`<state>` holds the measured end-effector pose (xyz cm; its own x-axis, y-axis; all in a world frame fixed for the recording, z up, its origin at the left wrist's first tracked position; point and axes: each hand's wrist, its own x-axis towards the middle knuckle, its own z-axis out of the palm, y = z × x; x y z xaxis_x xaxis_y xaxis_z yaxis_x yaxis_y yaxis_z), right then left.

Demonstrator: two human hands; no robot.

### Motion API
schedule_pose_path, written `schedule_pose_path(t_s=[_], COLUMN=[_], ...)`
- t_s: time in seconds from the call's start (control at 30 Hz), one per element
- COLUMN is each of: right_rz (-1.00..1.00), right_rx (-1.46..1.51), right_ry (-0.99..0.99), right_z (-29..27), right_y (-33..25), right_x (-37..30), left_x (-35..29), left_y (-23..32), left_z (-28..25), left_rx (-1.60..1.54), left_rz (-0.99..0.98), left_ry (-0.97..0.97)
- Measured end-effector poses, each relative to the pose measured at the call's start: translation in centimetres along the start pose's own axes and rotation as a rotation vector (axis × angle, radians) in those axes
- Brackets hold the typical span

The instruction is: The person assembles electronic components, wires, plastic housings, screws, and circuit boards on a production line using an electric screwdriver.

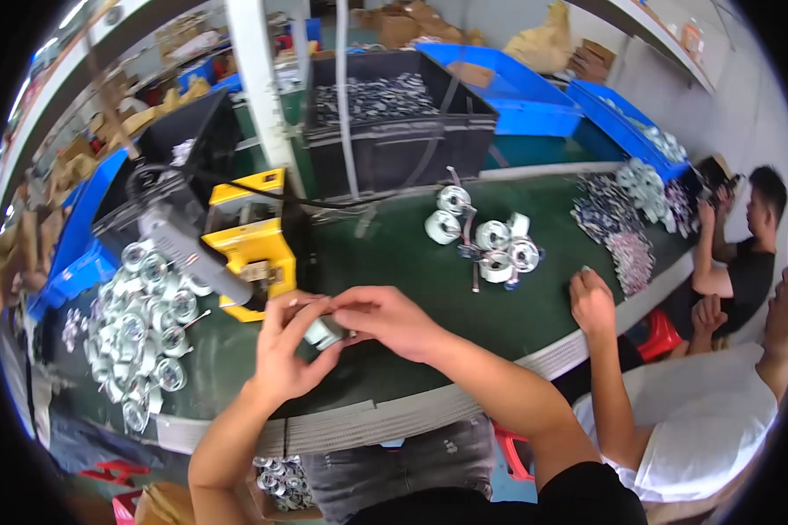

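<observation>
In front of the yellow fixture, my left hand (286, 348) has its fingers and thumb closed around a small white round housing (324, 333). My right hand (389, 322) meets it from the other side, its fingers pinched together at the housing's upper edge. What the right fingertips grip, whether the housing or a small part on it, is too small to make out. Left of my hands lies a big heap of similar white round housings (136, 328). Farther off on the green work surface (368, 262) sits a small group of white round housings with wires (496, 249).
A grey cylindrical tool (197, 255) slants over the yellow fixture (271, 249), its black cable trailing right. Behind stand a black bin (398, 149) of small parts and a blue bin (534, 109). Piles of small parts (617, 223) lie right, near a co-worker's hand (592, 302).
</observation>
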<state>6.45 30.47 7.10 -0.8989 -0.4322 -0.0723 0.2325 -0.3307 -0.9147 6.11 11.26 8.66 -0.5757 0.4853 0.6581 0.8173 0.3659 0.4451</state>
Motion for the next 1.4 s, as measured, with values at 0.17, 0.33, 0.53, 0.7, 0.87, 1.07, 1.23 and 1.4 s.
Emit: schedule_pose_path(t_s=[0.17,0.33,0.53,0.7,0.87,1.07,1.23,1.4], right_rz=[-0.087,-0.092,-0.12,-0.516,-0.643,-0.542,-0.51,-0.036], right_rx=[0.019,0.043,-0.065,-0.665,-0.904,-0.907,-0.809,-0.145], right_ry=[0.032,-0.094,-0.136,-0.087,0.003,0.138,0.212,0.183], right_z=[-0.7,-0.3,-0.1,0.6,0.5,1.2,0.2,-6.0], right_y=[0.2,0.0,0.6,1.0,1.3,1.5,-3.8,3.8], right_x=[0.8,1.0,0.5,0.8,0.7,0.4,-7.5,-25.6], left_x=[-1.5,-2.3,-2.1,-2.7,-2.6,-2.4,-3.7,-3.6], left_y=[-1.9,-1.5,-2.6,-2.4,-2.2,-1.2,-2.1,-1.7], left_z=[-0.5,-0.8,-0.3,-0.8,-0.3,0.3,0.6,1.1], left_rx=[-0.183,-1.111,-1.602,-1.552,-1.451,-1.409,-1.408,-1.416], left_rz=[-0.082,-0.606,-1.01,-1.152,-1.145,-1.06,-1.077,-1.099], left_ry=[-0.004,0.047,-0.089,-0.036,-0.075,-0.021,0.116,0.088])
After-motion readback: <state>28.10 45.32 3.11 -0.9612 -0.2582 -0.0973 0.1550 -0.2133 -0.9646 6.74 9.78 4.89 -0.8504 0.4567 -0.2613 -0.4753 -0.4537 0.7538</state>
